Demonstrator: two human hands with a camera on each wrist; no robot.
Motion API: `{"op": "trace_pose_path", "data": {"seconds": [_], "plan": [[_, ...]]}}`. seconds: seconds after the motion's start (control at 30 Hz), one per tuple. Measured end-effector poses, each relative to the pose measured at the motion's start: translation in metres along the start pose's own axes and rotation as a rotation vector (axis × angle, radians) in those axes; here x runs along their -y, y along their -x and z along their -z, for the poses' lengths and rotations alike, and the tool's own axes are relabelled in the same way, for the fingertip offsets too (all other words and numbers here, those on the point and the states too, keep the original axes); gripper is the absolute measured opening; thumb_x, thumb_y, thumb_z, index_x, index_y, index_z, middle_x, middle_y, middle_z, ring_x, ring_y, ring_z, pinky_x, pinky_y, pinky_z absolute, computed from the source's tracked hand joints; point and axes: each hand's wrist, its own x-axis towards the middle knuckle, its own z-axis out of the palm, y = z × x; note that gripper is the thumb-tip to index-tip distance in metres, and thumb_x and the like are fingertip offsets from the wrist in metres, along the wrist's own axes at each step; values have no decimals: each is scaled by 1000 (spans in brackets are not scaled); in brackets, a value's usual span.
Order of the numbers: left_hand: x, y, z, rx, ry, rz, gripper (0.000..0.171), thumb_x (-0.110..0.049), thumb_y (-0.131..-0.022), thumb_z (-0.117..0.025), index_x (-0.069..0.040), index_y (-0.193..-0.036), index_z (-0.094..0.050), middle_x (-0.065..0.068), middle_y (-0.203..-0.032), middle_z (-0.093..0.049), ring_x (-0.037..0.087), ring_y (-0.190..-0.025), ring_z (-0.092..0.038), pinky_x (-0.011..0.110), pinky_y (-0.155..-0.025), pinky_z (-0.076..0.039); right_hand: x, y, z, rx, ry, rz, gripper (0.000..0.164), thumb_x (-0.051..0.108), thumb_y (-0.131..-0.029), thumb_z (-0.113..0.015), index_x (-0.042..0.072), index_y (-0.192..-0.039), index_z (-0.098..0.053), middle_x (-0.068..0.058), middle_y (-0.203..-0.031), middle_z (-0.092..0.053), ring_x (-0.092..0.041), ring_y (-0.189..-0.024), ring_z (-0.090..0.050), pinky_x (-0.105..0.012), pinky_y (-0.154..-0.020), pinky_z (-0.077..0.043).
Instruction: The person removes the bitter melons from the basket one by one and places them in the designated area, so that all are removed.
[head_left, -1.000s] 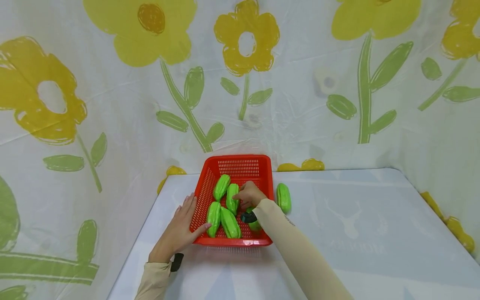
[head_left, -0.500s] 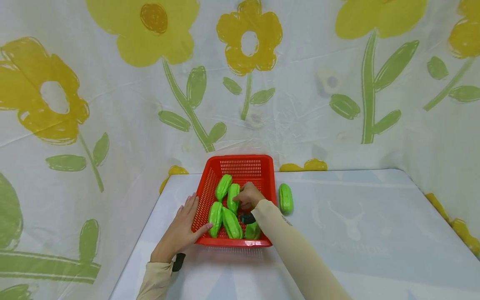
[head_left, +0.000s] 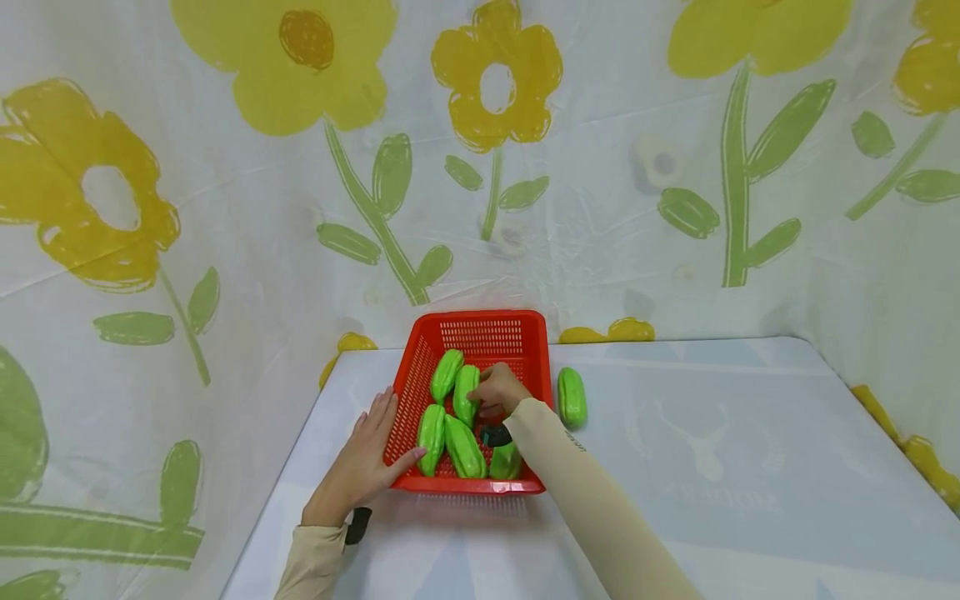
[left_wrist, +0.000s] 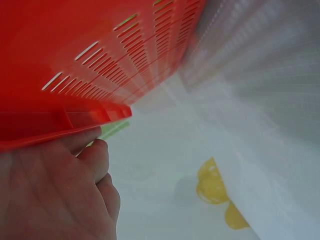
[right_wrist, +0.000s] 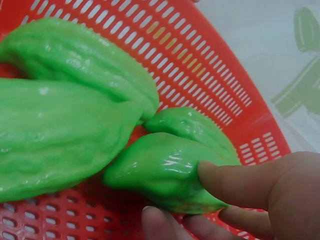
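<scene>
A red slotted plastic basket point(head_left: 480, 486) holds several green ridged gourds. My right hand point(head_left: 501, 390) reaches into it and grips one gourd point(head_left: 464, 397) near the middle; the right wrist view shows my thumb on top of this gourd point(right_wrist: 162, 167) and fingers under its near side. My left hand point(head_left: 358, 462) rests along the basket's left rim, fingers stretched forward and thumb over the front left corner by another gourd point(head_left: 430, 439). In the left wrist view, that hand point(left_wrist: 60, 190) lies against the rim's underside.
One gourd point(head_left: 572, 398) lies on the pale table point(head_left: 750, 433) just right of the basket. Inside the basket, others lie at back left point(head_left: 447, 375), front middle point(head_left: 465, 448) and front right, where a gourd point(head_left: 505, 463) is partly under my right wrist. A flower-printed sheet point(head_left: 585, 233) hangs behind.
The gourd at the basket's front right now lies a little nearer the front rim than a second ago. My hands have hardly moved; the head view has shifted slightly.
</scene>
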Motion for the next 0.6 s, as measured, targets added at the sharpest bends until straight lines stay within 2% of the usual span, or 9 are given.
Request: {"op": "trace_pose_path", "data": {"seconds": [0.2,0.37,0.5,0.6], "plan": [[0,0,0,9,6,6,102,-62,-93,-60,1,-163,-21,19,-173,-20,40,-161,-18,65,-128,-20,1,-2,2,12,-87,-9,62,7,-94,-74,-7,-148,-47,-23,-122,-69,-33,-90,-76,-44,-81,-66],[0,0,-1,1,2,1,101,-61,-93,-61,1,-163,-22,19,-173,-21,40,-161,-18,65,-128,-21,4,-2,5,26,-140,-14,62,6,-95,-73,-6,-149,-47,-25,-124,-67,-35,-89,-75,-42,-78,-66],[0,0,-1,4,4,2,101,-61,-94,-60,1,-163,-21,19,-173,-20,40,-161,-17,65,-128,-20,5,-1,8,32,-170,-10,61,5,-95,-72,-6,-150,-46,-28,-129,-65,-36,-99,-75,-40,-72,-67],[0,0,-1,6,2,0,101,-61,-94,-60,2,-163,-21,20,-173,-20,41,-161,-17,66,-128,-20,6,1,10,34,-174,2,61,5,-96,-71,-6,-150,-47,-27,-132,-65,-38,-108,-74,-41,-75,-66]]}}
